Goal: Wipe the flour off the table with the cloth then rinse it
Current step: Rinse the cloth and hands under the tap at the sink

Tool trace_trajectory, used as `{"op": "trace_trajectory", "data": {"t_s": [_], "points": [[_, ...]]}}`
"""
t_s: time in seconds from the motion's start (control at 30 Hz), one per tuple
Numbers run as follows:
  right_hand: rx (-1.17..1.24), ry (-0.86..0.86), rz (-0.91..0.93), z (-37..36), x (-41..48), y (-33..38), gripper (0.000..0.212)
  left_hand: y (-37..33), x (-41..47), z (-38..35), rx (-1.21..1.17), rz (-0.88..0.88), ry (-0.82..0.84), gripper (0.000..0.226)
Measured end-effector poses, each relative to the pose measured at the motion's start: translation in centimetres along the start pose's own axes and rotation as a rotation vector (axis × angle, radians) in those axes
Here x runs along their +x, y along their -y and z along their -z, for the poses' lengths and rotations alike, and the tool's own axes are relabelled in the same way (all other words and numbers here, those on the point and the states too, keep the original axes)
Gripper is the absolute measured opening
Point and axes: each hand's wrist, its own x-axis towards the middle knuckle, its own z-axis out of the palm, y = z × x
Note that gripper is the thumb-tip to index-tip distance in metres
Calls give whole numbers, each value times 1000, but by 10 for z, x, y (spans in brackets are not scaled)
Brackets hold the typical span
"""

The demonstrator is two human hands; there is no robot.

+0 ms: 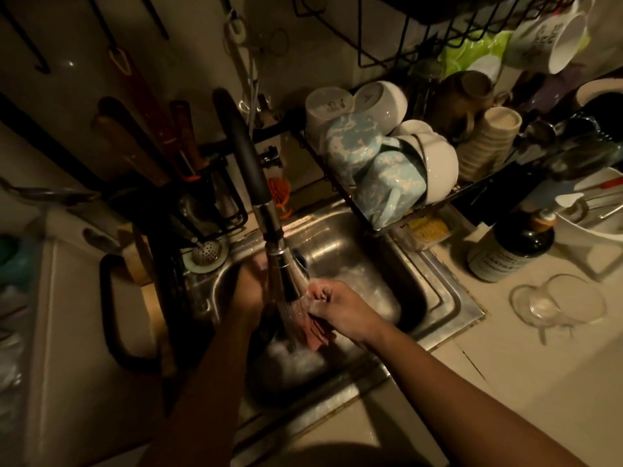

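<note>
So the reddish-pink cloth (313,332) is down in the stainless steel sink (438,298), bunched up right under the running water. The right hand (340,308) has its fingers curled tight around the cloth's upper end, with the rest hanging below the fist into the splash. The left hand (249,288) is just beside it on the other side of the stream, but the chrome spray head (286,274) of the black pull-down faucet (249,156) cuts right across it and it's dark there, so I can't tell what its fingers are doing.

Around the basin: a round perforated metal strainer plug (206,252) sits on the sink's back-left ledge. Pale blue-and-white marbled mugs (387,183) and white ceramic bowls (438,166) are stacked upside down at the back right, overhanging the sink's rim. On the pale counter (539,382) to the right stands a dark pump bottle with a white label (509,251), and near it lies a clear drinking glass (569,298) on its side.
</note>
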Motion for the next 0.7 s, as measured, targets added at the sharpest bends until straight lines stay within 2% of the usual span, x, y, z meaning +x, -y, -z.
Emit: {"op": "trace_trajectory", "data": {"t_s": [0.1,0.23,0.33,0.5,0.6,0.67,0.7], "points": [[-59,-25,-29,-7,6,-11,31,39,-18,8,82,211,-116,16],[-150,-26,-18,-21,11,-25,33,48,-49,6,-81,327,-27,16],[-144,-59,15,-31,7,-27,17,57,-58,6,-123,244,-52,23],[-201,-208,45,-35,7,-34,18,63,-63,8,-94,87,-138,21],[-343,-261,-11,-32,13,-36,24,59,-61,2,-142,75,-233,25],[-464,-230,-74,-28,15,-39,19,56,-57,-2,-235,92,-263,31],[-405,-200,-96,-25,15,-40,15,55,-54,-4,-310,101,-258,34]]}}
